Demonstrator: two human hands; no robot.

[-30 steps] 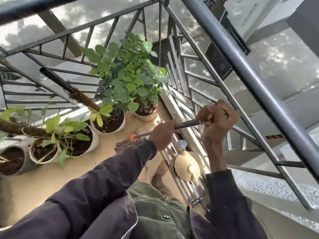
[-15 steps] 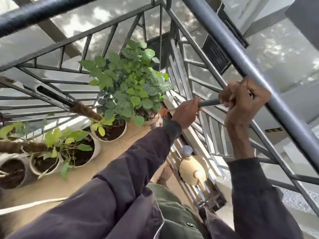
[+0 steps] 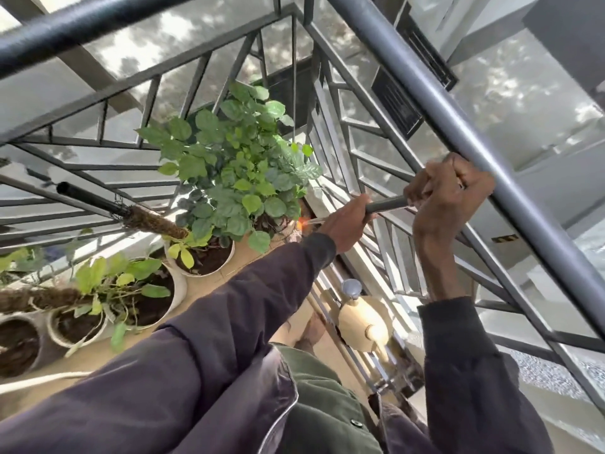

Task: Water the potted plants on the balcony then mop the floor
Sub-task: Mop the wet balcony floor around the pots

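Right hand (image 3: 448, 188) high, left hand (image 3: 347, 221) lower, both wrapped round mop handle (image 3: 386, 204), centre right; likely for reach into far corner. Mop head hidden behind leafy plant (image 3: 235, 178). Pots (image 3: 179, 290) lower left hold dark soil. Watering can (image 3: 363, 319) parked by railing (image 3: 370, 104); contents unseen.

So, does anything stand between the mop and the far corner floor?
Yes: the bushy plant's woven pot sits in that corner, right at the mop's orange collar. The left hand and right hand grip the handle. The mop head is hidden.
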